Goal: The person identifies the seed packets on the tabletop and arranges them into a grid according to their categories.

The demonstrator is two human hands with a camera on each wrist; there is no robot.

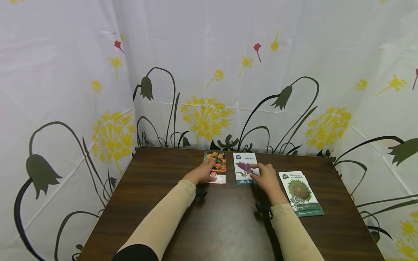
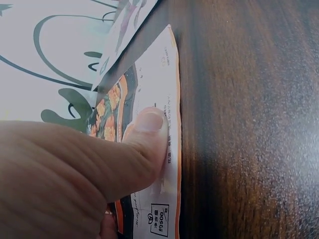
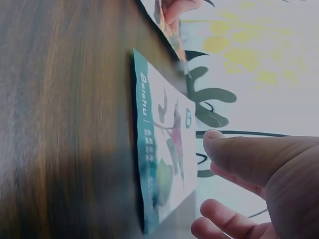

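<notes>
In the head view my left hand rests on a seed packet with orange flowers. The left wrist view shows its thumb extended and pressing on the white lower part of that packet; most other fingers are hidden. My right hand is over the right side of a white and teal seed packet with a purple flower. From the right wrist view, thumb and fingers are apart, with a gap between them and this packet. Both packets lie flat on the table, side by side.
A small overlapping pile of seed packets with a round green flower head lies to the right of my right hand. The dark wooden table ends at a white curtain printed with flowers, close behind the packets.
</notes>
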